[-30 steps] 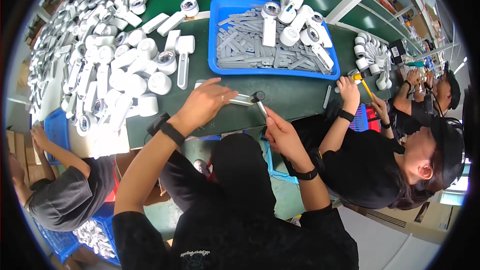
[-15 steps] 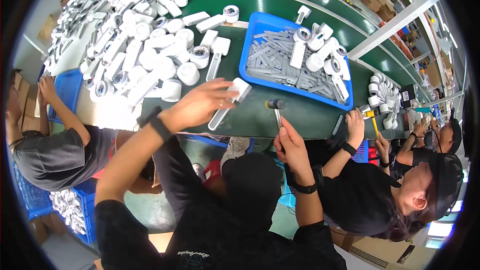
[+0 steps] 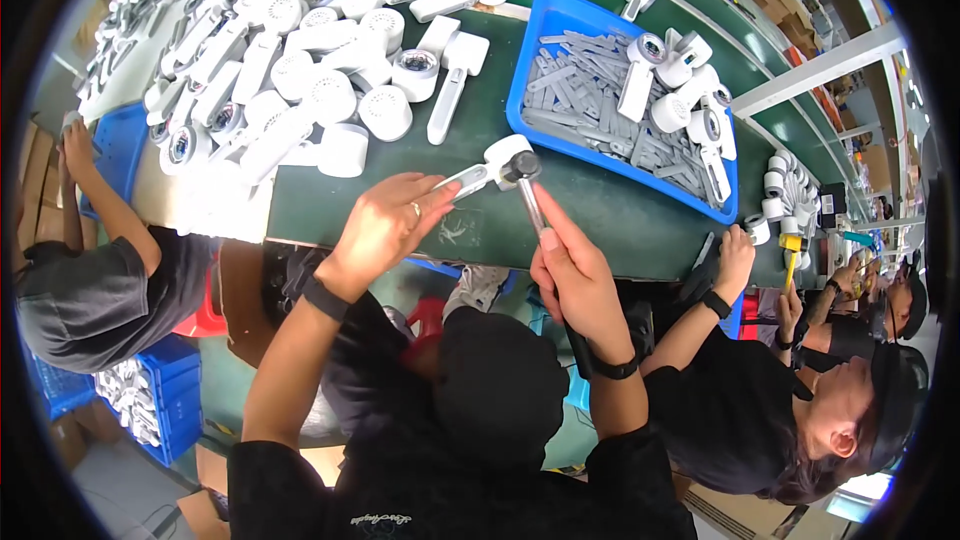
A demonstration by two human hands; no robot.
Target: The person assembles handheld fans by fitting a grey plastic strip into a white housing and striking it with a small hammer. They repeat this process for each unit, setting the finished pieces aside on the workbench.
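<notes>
My left hand (image 3: 388, 228) pinches the slim end of a white handheld fan (image 3: 466, 181), which lies on or just over the green worktop. Its round head points away to the right. My right hand (image 3: 582, 278) grips a small hammer (image 3: 531, 203) with a metal shaft and dark handle. The hammer's dark head rests on or right above the fan's head and hides part of it; whether they touch, I cannot tell. Beyond my hands stands a blue tray (image 3: 600, 164) of grey plastic strips, with several white fans (image 3: 670, 113) on top at its right.
A big heap of white fans (image 3: 328, 96) covers the left side of the worktop (image 3: 400, 202). On the right, a co-worker holds a yellow hammer (image 3: 792, 244) near stacked white fans (image 3: 780, 195). Another co-worker sits at the left by a blue tray (image 3: 122, 140).
My left hand has closed on the fan, which now lies at a flatter slant. The hammer in my right hand has moved up and left onto or over the fan's head.
</notes>
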